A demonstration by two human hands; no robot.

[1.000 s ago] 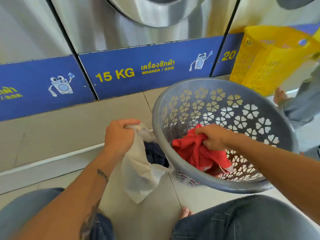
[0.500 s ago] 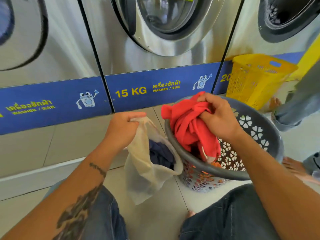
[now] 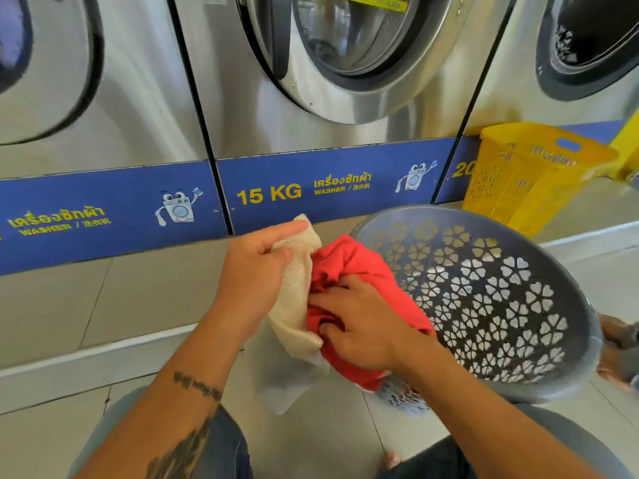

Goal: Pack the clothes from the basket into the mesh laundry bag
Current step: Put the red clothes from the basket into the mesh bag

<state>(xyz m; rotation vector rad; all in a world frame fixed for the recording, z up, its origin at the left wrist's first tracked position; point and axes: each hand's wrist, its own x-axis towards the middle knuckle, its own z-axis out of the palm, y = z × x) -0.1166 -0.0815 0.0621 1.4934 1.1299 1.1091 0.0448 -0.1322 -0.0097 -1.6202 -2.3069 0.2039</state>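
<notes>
My left hand [image 3: 257, 274] grips the rim of the cream mesh laundry bag [image 3: 294, 299] and holds its mouth up. My right hand [image 3: 356, 324] clutches a red garment [image 3: 349, 259] and presses it into the bag's opening. The bag's lower part hangs down to the tiled floor. A grey round basket [image 3: 570, 305] with flower-shaped holes stands tilted just to the right, its inside facing me. Something orange shows through the basket's lower wall, too unclear to name.
Steel front-loading washers [image 3: 345, 63] with blue "15 KG" panels line the wall ahead. A yellow plastic basket [image 3: 529, 174] stands at the back right. Another person's foot [image 3: 615, 333] is at the right edge. My knees in jeans frame the bottom.
My right hand lifted the red garment out of the grey basket, carried it left and now pushes it into the bag's mouth. My left hand kept hold of the bag and raised it.
</notes>
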